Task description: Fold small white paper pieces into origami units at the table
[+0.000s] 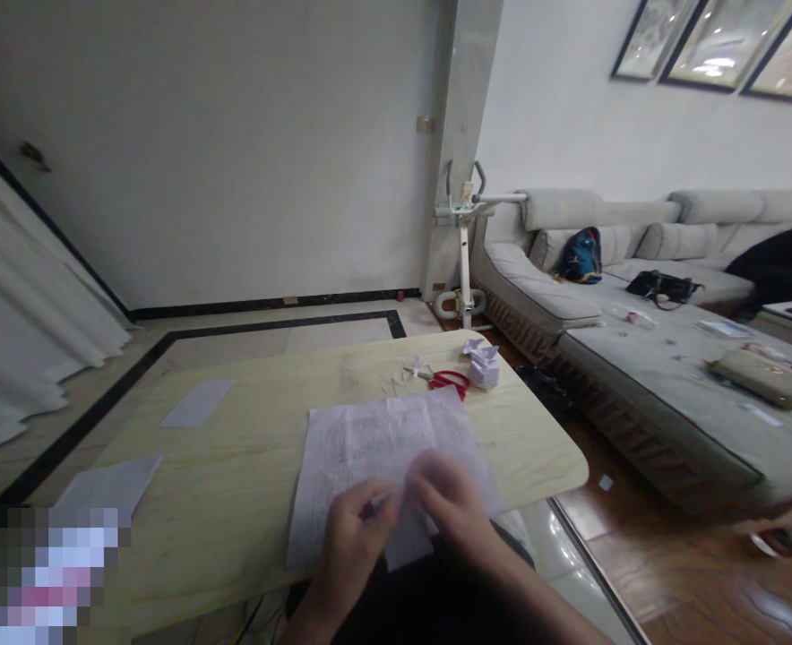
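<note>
Close to the table's near edge, my left hand [357, 527] pinches a small piece of white paper [409, 539] between thumb and fingers. My right hand [451, 502], slightly smeared by motion, closes on the same paper from the other side. Beneath both hands a large printed sheet [375, 439] with fold creases lies on the pale wooden table [248, 484]. Beyond the sheet are scissors [451, 383] with red handles, beside thin paper scraps [396, 383]. A folded white paper shape [483, 365] stands to the right of the scissors.
Two white paper pieces lie on the table's left side, one farther back [198, 403] and one nearer [110, 488]. A grey sofa [665, 376] holds a blue backpack [581, 255] and a black bag [663, 287]. White exercise equipment [464, 269] stands by the wall; a person [782, 264] is far right.
</note>
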Demonstrator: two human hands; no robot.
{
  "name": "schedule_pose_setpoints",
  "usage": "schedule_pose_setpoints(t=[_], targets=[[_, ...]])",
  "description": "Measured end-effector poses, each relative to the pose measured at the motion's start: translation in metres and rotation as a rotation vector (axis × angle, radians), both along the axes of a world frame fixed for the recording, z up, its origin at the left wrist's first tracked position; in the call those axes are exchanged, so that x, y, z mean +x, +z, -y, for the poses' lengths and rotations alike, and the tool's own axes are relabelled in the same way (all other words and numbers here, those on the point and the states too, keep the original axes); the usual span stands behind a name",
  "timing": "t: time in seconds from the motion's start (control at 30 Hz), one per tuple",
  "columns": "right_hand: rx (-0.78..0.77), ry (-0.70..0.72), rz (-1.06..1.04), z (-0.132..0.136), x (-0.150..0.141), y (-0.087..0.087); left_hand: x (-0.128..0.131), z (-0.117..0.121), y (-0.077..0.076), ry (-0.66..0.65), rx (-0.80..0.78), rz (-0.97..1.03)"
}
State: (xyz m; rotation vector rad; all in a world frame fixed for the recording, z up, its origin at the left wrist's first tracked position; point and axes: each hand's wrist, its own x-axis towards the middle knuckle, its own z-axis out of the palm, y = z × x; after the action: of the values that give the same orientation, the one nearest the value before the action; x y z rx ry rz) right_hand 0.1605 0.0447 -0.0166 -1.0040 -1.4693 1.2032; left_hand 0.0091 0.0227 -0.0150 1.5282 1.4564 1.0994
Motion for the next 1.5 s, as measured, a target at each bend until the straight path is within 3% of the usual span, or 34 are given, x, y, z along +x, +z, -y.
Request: schedule_pose_setpoints(t=[0.23, 0.47, 0.67, 1.07, 1.5], targets=[[0.004, 0.008, 0.053, 0.001, -0.002, -0.002, -0.003, 0.002, 0.003, 0.073, 0.036, 0.015], [0.003, 0.056, 0.099, 0.003, -0.003, 0.001, -0.017, -0.003, -0.004, 0.166, 0.082, 0.026], [0.096, 0.076, 0.135, 0.004, -0.004, -0.005, -0.019, -0.003, -0.003, 0.224, 0.075, 0.031], [0.168, 0.097, 0.237, 0.006, -0.001, -0.007, -0.031, -0.010, -0.003, 0.462, 0.019, 0.234], [0.032, 0.082, 0.158, 0.002, 0.000, 0.001, -0.017, -0.009, 0.000, 0.194, -0.036, 0.158]])
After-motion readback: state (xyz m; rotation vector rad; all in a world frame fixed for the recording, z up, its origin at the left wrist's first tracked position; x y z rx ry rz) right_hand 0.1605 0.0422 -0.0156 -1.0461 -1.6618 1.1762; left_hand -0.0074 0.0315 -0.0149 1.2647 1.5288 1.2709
